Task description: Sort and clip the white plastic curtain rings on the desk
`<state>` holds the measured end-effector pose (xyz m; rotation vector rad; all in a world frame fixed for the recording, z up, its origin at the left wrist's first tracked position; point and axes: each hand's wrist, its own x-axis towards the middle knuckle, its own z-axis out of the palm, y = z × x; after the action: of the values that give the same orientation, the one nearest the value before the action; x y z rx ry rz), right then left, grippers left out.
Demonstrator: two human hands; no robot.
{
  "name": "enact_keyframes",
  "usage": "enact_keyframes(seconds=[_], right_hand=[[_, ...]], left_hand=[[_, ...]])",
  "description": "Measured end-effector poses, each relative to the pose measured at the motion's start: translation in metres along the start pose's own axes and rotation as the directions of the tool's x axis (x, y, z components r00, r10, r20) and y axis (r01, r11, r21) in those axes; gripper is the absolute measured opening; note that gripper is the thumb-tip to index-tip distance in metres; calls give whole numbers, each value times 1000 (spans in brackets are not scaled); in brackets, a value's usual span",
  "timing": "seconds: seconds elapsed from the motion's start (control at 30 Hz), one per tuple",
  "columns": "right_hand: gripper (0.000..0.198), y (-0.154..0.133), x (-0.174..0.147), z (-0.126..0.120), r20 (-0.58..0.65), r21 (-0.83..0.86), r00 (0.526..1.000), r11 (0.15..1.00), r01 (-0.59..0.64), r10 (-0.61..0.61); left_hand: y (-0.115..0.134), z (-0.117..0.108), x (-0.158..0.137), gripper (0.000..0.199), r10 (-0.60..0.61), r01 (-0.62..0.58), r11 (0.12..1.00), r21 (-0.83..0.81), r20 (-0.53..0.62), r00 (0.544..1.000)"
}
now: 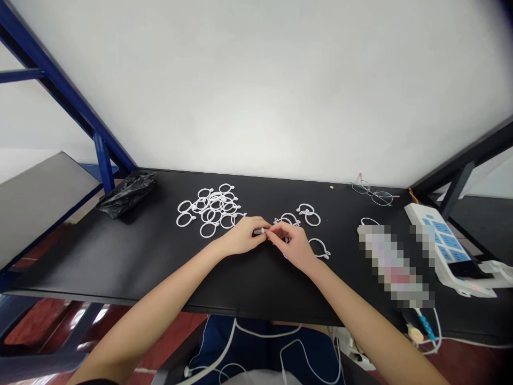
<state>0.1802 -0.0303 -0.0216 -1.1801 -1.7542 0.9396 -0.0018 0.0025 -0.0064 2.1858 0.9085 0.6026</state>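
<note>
Where our left hand (246, 236) and right hand (295, 247) clamp one small white piece (260, 231) between fingertips, we judge one risk: uneven pressure flicking it loose.

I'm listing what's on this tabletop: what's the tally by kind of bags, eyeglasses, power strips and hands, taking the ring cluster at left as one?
White ring cluster: 1
Black bag: 1
Eyeglasses: 1 pair
White power strip: 1
Left hand and right hand: 2
Total: 6
</note>
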Motion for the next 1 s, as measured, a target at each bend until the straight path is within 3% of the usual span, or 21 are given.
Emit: enact_keyframes(seconds=[0.3,1.0], right_hand=[[15,1,0,0,-17,12,1000,1000,1,-1],[12,3,0,-1,-46,30,999,999,21,-19]], left_hand=[[-2,2,-2,10,-90,87,991,-100,-28,996],[-1,5,1,11,-61,52,997,-57,-175,983]])
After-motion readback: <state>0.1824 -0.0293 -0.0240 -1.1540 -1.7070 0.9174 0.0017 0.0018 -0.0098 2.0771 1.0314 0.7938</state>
